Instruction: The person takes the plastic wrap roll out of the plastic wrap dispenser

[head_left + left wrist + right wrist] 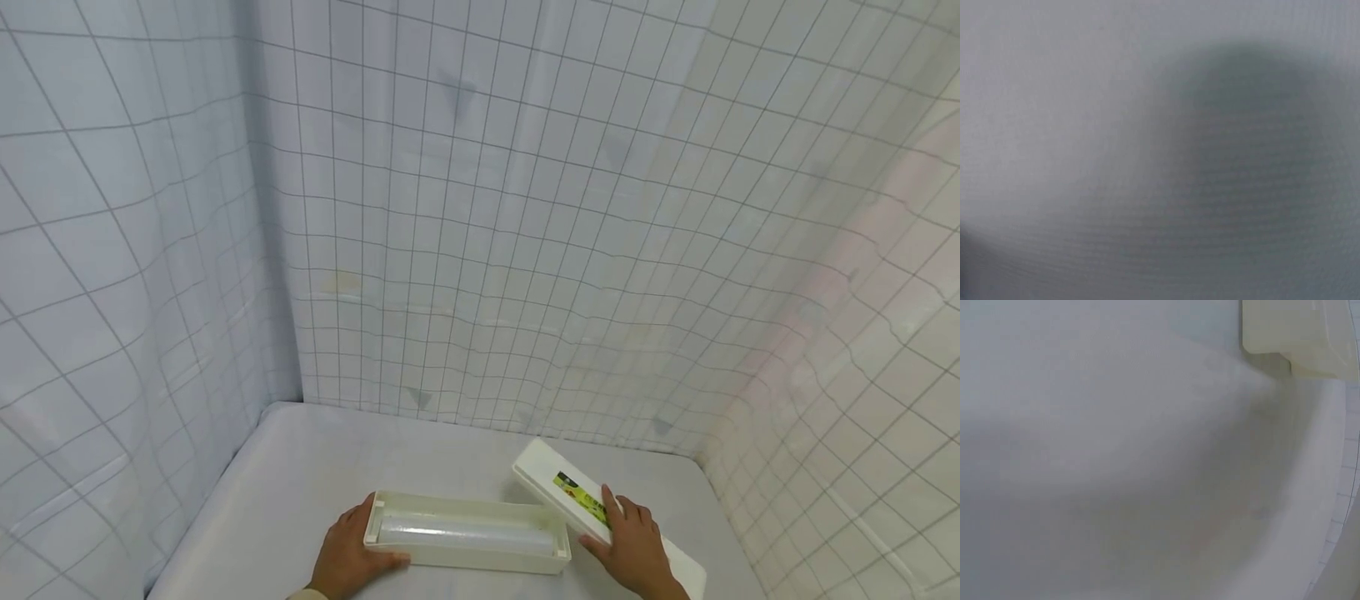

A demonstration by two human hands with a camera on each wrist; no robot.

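Observation:
A long white plastic box (468, 557) lies on the table, its top off, with a roll of clear cling film (465, 533) inside. My left hand (351, 546) grips the box's left end, thumb along the front wall and fingers behind the end. To the right, my right hand (633, 542) holds the white lid (540, 467), which carries a green and yellow label (581, 496). This lid slants from back left to front right, overlapping the box's right end in the head view. The left wrist view shows just a blurred pale surface with a shadow.
A white cloth-like cover lies over the table (390, 442). White sheets with a dark grid (480, 250) hang behind it and on both sides. In the right wrist view, a cream plastic corner (1285, 328) shows at the upper right over the white surface.

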